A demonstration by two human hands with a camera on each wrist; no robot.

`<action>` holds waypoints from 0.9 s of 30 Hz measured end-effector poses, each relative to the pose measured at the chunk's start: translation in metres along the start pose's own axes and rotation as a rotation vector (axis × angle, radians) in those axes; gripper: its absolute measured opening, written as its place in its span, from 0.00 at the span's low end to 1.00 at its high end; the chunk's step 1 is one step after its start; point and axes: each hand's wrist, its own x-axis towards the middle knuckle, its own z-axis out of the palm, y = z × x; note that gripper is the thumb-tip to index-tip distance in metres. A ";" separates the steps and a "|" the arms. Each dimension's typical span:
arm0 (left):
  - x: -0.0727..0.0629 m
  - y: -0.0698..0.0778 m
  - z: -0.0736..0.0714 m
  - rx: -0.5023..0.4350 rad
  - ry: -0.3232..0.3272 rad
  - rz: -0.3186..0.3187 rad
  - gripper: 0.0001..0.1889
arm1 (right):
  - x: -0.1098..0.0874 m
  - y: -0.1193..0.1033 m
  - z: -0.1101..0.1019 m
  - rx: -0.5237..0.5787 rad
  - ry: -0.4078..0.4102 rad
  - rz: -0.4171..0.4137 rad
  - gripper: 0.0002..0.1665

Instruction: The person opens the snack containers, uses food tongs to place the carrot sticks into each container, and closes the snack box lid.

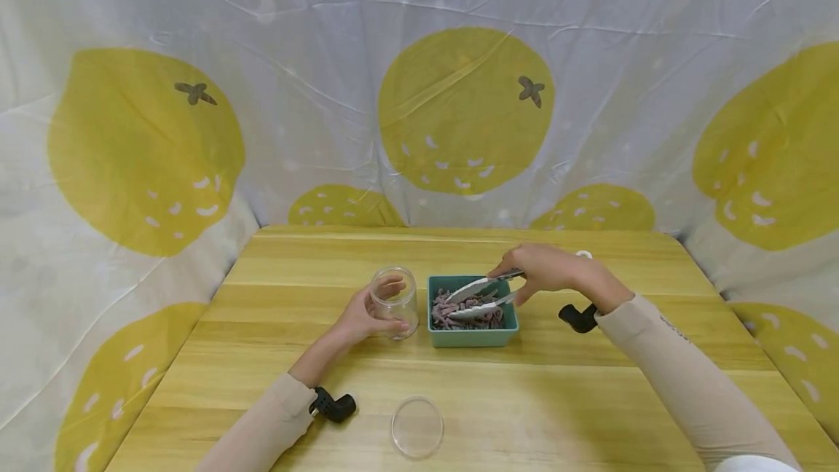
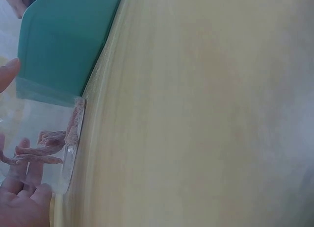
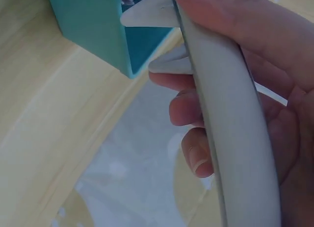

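On the left, my left hand [image 1: 359, 317] grips a clear open-topped jar [image 1: 404, 309] round its side, the thumb across the front. Several brownish-pink strips [image 2: 52, 138] lie at the bottom of this jar in the left wrist view. Just right of the jar is a teal rectangular container [image 1: 470, 339] holding many such strips [image 1: 441, 314]. My right hand [image 1: 549, 268] comes over its right rim, holding tongs [image 1: 469, 290] with pale arms. The tong tips are spread apart, down among the strips.
A round clear lid [image 1: 417, 428] lies flat on the wooden table [image 1: 557, 414] near the front. Black wrist devices [image 1: 336, 406] are worn at both sleeves. A white curtain [image 1: 314, 93] with yellow fruit prints hangs behind the table and at its sides.
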 end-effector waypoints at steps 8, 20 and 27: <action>-0.002 0.002 0.001 0.006 0.005 -0.025 0.43 | -0.002 0.006 0.005 0.082 -0.016 -0.050 0.33; 0.001 0.001 0.000 0.030 0.000 -0.002 0.42 | -0.008 0.012 0.006 0.110 0.003 -0.077 0.32; 0.002 0.003 0.002 0.013 0.011 -0.025 0.43 | -0.013 0.011 0.002 0.141 0.008 -0.066 0.32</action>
